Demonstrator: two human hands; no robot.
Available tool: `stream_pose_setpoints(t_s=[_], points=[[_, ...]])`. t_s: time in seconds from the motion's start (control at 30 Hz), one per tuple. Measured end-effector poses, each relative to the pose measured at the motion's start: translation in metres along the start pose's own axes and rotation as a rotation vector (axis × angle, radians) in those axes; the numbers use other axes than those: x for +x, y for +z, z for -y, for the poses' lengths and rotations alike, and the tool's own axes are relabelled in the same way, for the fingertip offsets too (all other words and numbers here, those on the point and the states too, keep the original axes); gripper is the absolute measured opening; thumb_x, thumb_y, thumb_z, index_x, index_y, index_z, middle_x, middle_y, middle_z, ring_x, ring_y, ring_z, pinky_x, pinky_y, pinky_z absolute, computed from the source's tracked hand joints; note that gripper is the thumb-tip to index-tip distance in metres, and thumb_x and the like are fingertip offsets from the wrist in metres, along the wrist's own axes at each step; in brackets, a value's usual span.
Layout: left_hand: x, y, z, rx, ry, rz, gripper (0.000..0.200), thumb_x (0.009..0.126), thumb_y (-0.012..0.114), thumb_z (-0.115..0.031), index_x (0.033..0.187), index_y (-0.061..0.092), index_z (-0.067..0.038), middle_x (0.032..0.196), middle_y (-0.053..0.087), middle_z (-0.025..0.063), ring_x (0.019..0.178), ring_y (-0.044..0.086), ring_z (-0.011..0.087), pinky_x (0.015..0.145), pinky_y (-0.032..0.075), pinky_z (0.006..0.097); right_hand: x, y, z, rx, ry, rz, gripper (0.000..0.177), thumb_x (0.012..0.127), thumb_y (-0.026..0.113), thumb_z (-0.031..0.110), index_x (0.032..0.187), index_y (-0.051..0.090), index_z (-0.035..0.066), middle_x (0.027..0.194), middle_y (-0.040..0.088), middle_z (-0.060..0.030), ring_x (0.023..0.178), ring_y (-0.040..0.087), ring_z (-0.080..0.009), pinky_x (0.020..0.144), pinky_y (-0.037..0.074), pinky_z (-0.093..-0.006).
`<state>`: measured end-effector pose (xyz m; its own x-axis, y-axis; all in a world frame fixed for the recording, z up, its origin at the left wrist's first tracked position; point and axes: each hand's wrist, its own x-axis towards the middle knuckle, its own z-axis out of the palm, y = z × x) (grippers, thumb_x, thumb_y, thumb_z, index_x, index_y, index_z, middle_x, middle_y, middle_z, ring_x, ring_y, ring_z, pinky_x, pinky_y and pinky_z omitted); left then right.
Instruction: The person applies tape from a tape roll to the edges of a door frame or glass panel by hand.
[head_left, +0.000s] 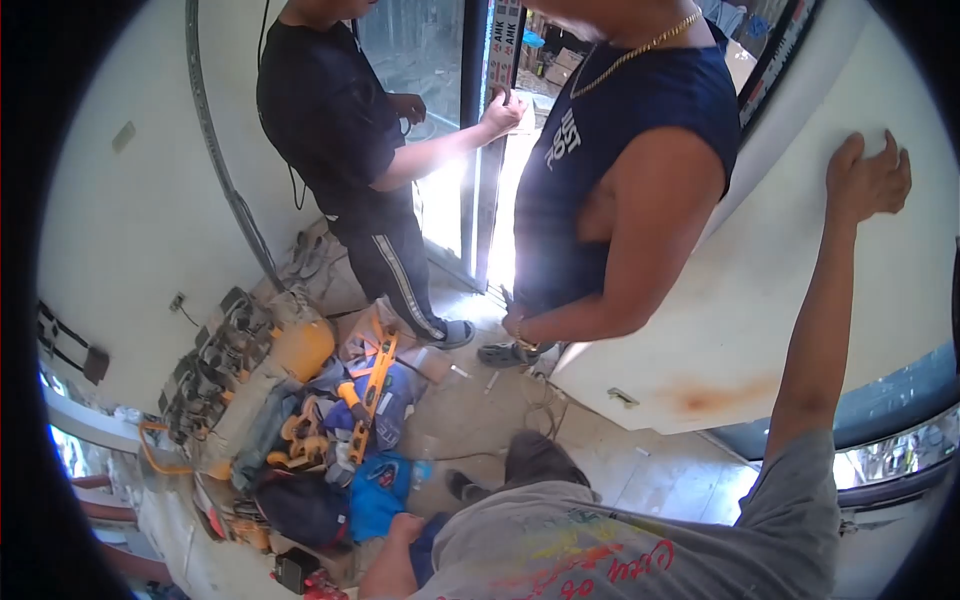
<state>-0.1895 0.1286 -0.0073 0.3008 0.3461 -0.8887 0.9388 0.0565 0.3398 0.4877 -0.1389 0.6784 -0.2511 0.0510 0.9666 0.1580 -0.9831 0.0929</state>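
Note:
My right arm reaches up along the white wall point(690, 325). My right hand point(868, 182) rests against it with the fingers bent and spread apart, holding nothing. Low beside my body is my left hand point(403, 532), close to my hip and a blue bag point(378, 495); its fingers are mostly hidden. Facing the door frame point(478, 140), a person in dark clothes point(330, 110) stretches a hand point(503, 115) toward it. Nearer to me stands another person in a sleeveless dark shirt point(625, 110), one hand low at the waist.
Tools and bags lie piled at the left, with an orange spirit level point(375, 385), a dark cap point(300, 505) and a yellow-and-grey machine point(300, 350). A thin cable point(540, 415) loops on the tiled floor point(470, 410). An outlet box point(622, 398) sits low in the wall.

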Motion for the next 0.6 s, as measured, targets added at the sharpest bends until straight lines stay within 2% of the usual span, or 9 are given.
stream_pose_setpoints(t_s=[0.07, 0.1, 0.2, 0.3, 0.33, 0.4, 0.5, 0.53, 0.6], points=[[-0.008, -0.028, -0.028, 0.065, -0.047, -0.039, 0.032, 0.075, 0.060, -0.031, 0.082, 0.068, -0.001, 0.076, 0.066, 0.0172, 0.068, 0.063, 0.0313, 0.066, 0.049, 0.0396, 0.004, -0.004, 0.009, -0.015, 0.006, 0.008, 0.047, 0.083, 0.051, 0.038, 0.122, 0.046, 0.013, 0.131, 0.035, -0.0180, 0.124, 0.025, -0.0352, 0.100, 0.017, -0.0514], [0.024, -0.033, -0.023, 0.077, -0.037, -0.042, 0.032, 0.075, 0.060, -0.031, 0.082, 0.068, -0.001, 0.076, 0.066, 0.0172, 0.068, 0.063, 0.0313, 0.066, 0.049, 0.0396, 0.002, -0.007, 0.008, -0.039, 0.019, 0.034, 0.047, 0.083, 0.051, 0.037, 0.123, 0.045, 0.013, 0.132, 0.034, -0.0178, 0.124, 0.024, -0.0349, 0.100, 0.017, -0.0509], [0.060, -0.032, -0.051, 0.123, 0.224, -0.135, 0.028, 0.075, 0.059, -0.026, 0.081, 0.068, 0.000, 0.076, 0.065, 0.0187, 0.073, 0.064, 0.0306, 0.067, 0.049, 0.0392, 0.001, -0.009, 0.006, -0.038, 0.012, 0.051, 0.047, 0.083, 0.050, 0.036, 0.123, 0.044, 0.012, 0.133, 0.032, -0.0183, 0.125, 0.022, -0.0341, 0.102, 0.016, -0.0496], [-0.012, -0.063, -0.160, 0.156, 0.363, -0.183, 0.029, 0.076, 0.061, -0.027, 0.082, 0.067, 0.000, 0.081, 0.065, 0.0187, 0.077, 0.064, 0.0309, 0.070, 0.048, 0.0395, -0.001, -0.008, 0.006, -0.043, 0.025, 0.054, 0.048, 0.083, 0.049, 0.035, 0.124, 0.044, 0.011, 0.133, 0.032, -0.0188, 0.126, 0.022, -0.0338, 0.102, 0.016, -0.0490], [0.008, -0.058, -0.155, 0.157, 0.364, -0.193, 0.029, 0.076, 0.061, -0.027, 0.082, 0.067, 0.000, 0.081, 0.065, 0.0187, 0.077, 0.064, 0.0309, 0.070, 0.048, 0.0395, -0.001, -0.007, 0.007, -0.041, 0.035, 0.051, 0.048, 0.083, 0.049, 0.035, 0.124, 0.044, 0.011, 0.133, 0.032, -0.0188, 0.126, 0.022, -0.0338, 0.102, 0.016, -0.0490], [0.051, -0.049, -0.145, -0.159, 0.415, -0.247, 0.030, 0.076, 0.062, -0.028, 0.086, 0.067, -0.001, 0.086, 0.066, 0.0181, 0.080, 0.064, 0.0303, 0.072, 0.049, 0.0380, 0.000, -0.008, 0.007, -0.083, 0.038, 0.071, 0.048, 0.083, 0.049, 0.034, 0.124, 0.043, 0.010, 0.133, 0.033, -0.0192, 0.126, 0.022, -0.0335, 0.103, 0.016, -0.0487], [0.006, -0.056, -0.162, -0.155, 0.345, -0.100, 0.033, 0.076, 0.061, -0.030, 0.090, 0.066, -0.001, 0.090, 0.066, 0.0181, 0.085, 0.063, 0.0306, 0.076, 0.048, 0.0374, -0.001, -0.006, 0.005, -0.041, 0.018, 0.006, 0.045, 0.083, 0.051, 0.035, 0.121, 0.048, 0.013, 0.132, 0.037, -0.0161, 0.126, 0.026, -0.0315, 0.103, 0.018, -0.0481], [-0.001, -0.062, -0.154, -0.149, 0.340, -0.100, 0.033, 0.076, 0.061, -0.030, 0.090, 0.066, -0.001, 0.090, 0.066, 0.0181, 0.085, 0.063, 0.0306, 0.076, 0.048, 0.0374, -0.004, -0.009, 0.004, -0.045, 0.020, 0.013, 0.045, 0.083, 0.051, 0.035, 0.121, 0.048, 0.013, 0.132, 0.037, -0.0161, 0.126, 0.026, -0.0315, 0.103, 0.018, -0.0481], [-0.007, -0.068, -0.136, 0.207, 0.422, -0.092, 0.035, 0.076, 0.060, -0.032, 0.091, 0.067, -0.001, 0.091, 0.065, 0.0188, 0.088, 0.063, 0.0313, 0.078, 0.048, 0.0377, 0.000, -0.007, 0.005, -0.059, -0.019, 0.022, 0.047, 0.083, 0.049, 0.034, 0.124, 0.044, 0.011, 0.132, 0.035, -0.0191, 0.126, 0.024, -0.0333, 0.102, 0.018, -0.0486]])
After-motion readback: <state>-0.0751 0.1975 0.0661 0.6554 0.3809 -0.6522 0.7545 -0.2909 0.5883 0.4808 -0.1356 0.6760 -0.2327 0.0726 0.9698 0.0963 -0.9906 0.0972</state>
